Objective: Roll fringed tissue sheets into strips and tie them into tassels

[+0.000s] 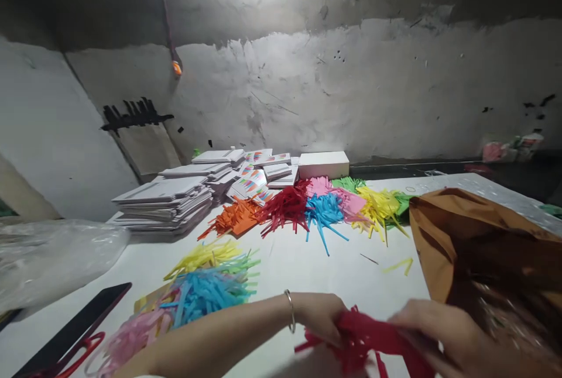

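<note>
A red fringed paper strip (371, 331), cut into thin tassels on one side, stretches between my two hands above the white table (281, 267). My left hand (322, 315), with a bangle at the wrist, is closed on its fringed end. My right hand (448, 331), blurred at the lower right, grips the uncut band. Under and beyond my left forearm lies a pile of blue fringed paper (206, 293), with yellow fringe (206, 258) behind and pink fringe (138, 331) in front.
Fringed bundles in orange (239, 217), dark red (285, 205), blue (325, 211) and yellow (380, 205) line the back. White stacks (164, 205) stand left; a brown bag (443, 232) gapes right. Red-handled scissors (83, 351) lie by a black flat object (83, 319).
</note>
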A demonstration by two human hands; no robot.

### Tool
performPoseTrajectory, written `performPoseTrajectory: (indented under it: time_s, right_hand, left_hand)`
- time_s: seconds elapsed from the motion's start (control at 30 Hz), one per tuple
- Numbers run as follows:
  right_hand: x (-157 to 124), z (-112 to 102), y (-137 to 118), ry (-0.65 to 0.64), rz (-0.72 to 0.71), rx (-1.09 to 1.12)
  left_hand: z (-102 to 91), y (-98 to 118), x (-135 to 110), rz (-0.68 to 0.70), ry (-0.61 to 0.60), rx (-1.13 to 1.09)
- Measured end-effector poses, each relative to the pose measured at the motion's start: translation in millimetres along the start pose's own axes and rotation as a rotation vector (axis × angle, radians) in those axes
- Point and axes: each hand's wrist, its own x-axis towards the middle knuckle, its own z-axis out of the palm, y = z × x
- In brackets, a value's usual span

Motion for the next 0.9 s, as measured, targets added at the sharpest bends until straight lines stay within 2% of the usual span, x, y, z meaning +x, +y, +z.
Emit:
performPoseTrajectory:
  time_s: [0.07, 0.13, 0.2, 0.27, 0.3, 0.37, 0.43, 0.5, 0.57, 0.63, 0.67, 0.73, 0.8, 0.83, 0.9]
  right_hand:
    - [8.6, -17.0, 12.8, 0.014, 0.121, 0.100]
    - [13.7, -31.1, 25.5, 0.065, 0.194, 0.057]
    - [12.4, -42.5, 29.8, 0.164, 0.156, -0.089]
    - [4.3, -48.5, 21.8, 0.321, 0.033, -0.292]
    - [-1.6, -47.3, 14.1, 0.390, -0.046, -0.400]
    - [-14.2, -31.5, -2.9, 0.436, -0.209, -0.602]
    - [-25.1, 5.0, -14.4, 0.377, -0.349, -0.730]
    - [-33.4, 57.1, -16.3, 0.439, -0.393, -0.740]
    - [-41.3, 111.4, -12.0, 0.558, -0.339, -0.662]
    - [-50.2, 153.6, -8.1, 0.538, -0.319, -0.609]
    - [-54.8, 167.5, -7.8, 0.517, -0.307, -0.590]
    - [-63.4, 181.1, -11.0, 0.478, -0.282, -0.560]
    - [-69.5, 181.1, -17.3, 0.452, -0.234, -0.523]
    - [-71.6, 178.5, -20.4, 0.421, -0.215, -0.506]
    - [-75.5, 172.4, -23.5, 0.305, -0.208, -0.511]
  left_hand:
    - [-7.5, -6.9, -6.2, -0.009, 0.013, -0.030]
    - [-20.1, -4.0, -14.8, -0.001, 0.098, -0.040]
    - [-35.0, 7.8, -27.2, 0.025, 0.237, -0.025]
    - [-47.9, 24.4, -45.0, 0.061, 0.407, 0.017]
    - [-52.2, 32.6, -55.9, 0.079, 0.494, 0.045]
    - [-54.4, 44.1, -80.4, 0.115, 0.645, 0.106]
    - [-45.4, 44.6, -105.5, 0.147, 0.758, 0.282]
    - [-23.4, 32.9, -127.4, 0.089, 0.829, 0.580]
    - [11.6, 14.9, -143.0, -0.070, 0.845, 0.848]
    - [55.2, 0.0, -149.7, -0.198, 0.796, 0.931]
    - [77.9, -3.8, -149.0, -0.194, 0.754, 0.930]
    - [120.1, -3.3, -139.2, -0.081, 0.708, 0.879]
    - [152.9, 4.7, -120.9, 0.088, 0.715, 0.790]
    - [164.8, 9.5, -110.6, 0.141, 0.727, 0.733]
    - [179.7, 17.6, -92.1, 0.146, 0.764, 0.617]
